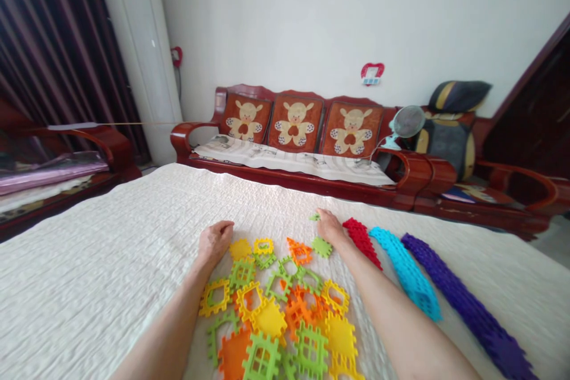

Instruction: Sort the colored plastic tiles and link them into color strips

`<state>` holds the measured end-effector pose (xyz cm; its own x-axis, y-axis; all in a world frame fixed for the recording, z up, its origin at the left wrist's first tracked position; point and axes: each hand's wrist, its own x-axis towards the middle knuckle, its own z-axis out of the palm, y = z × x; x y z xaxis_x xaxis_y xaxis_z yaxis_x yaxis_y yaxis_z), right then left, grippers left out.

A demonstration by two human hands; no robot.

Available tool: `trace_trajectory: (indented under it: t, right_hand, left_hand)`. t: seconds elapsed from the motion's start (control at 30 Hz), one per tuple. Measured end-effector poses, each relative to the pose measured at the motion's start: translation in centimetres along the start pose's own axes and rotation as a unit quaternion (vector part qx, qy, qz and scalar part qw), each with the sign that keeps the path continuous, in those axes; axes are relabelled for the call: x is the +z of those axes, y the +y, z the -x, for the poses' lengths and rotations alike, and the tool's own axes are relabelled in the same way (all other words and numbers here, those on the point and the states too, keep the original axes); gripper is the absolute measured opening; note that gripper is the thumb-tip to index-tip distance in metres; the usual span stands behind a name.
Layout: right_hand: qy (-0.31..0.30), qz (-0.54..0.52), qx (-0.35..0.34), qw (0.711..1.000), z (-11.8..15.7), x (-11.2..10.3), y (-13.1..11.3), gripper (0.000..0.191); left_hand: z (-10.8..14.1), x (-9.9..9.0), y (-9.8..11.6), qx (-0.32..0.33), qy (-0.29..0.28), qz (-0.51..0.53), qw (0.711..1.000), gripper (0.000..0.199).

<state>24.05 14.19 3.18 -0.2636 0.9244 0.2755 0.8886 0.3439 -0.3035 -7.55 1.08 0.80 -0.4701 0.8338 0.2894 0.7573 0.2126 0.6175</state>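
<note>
My right hand (330, 226) pinches a small green plastic building piece (314, 217) at the far end of the pile. Just below that hand lies a solid green notched tile (322, 247). My left hand (215, 240) rests on the cloth with its fingers curled together, and no piece shows in it. Beside its fingertips lies a yellow tile (241, 249). Between my forearms spread interlocking tiles, among them an orange triangular piece (299, 252), a yellow window frame (263, 246), a green window tile (311, 349) and a solid orange tile (235, 354).
Right of my right arm lie rows of joined red tiles (363, 242), light blue tiles (407, 273) and purple tiles (467, 303). A cream quilted cloth (111, 249) covers the surface. Beyond it stand a wooden sofa (285, 173) with bear cushions and a small fan (408, 122).
</note>
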Motion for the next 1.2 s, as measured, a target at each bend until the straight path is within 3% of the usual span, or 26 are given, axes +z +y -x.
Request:
trace_trajectory:
  t: [0.2, 0.43, 0.67, 0.87, 0.97, 1.2]
  right_hand:
    - [-0.009, 0.01, 0.065, 0.998, 0.6, -0.9, -0.1, 0.026]
    - [0.002, -0.039, 0.028, 0.999, 6.4, -3.5, -1.4, 0.023]
    - [0.027, -0.013, 0.028, 0.999, 9.0, -2.2, -1.1, 0.014]
    - [0.05, 0.005, 0.022, 0.999, 9.8, -1.2, -0.9, 0.025]
    - [0.031, 0.01, 0.017, 0.999, 9.5, -1.2, -0.8, 0.019]
    - [-0.002, 0.027, -0.005, 1.0, 5.3, -1.6, 0.1, 0.021]
  left_hand:
    - [0.1, -0.2, 0.3, 0.001, -0.003, -0.004, 1.0, 0.029]
    - [0.3, -0.4, 0.5, 0.003, -0.002, -0.009, 1.0, 0.031]
    - [0.2, -0.4, 0.5, 0.006, -0.002, -0.013, 1.0, 0.03]
    - [0.3, -0.4, 0.5, 0.006, 0.002, -0.014, 1.0, 0.03]
    - [0.3, -0.4, 0.5, 0.006, 0.0, -0.015, 1.0, 0.03]
    - [0.2, -0.4, 0.5, 0.01, 0.0, -0.019, 1.0, 0.03]
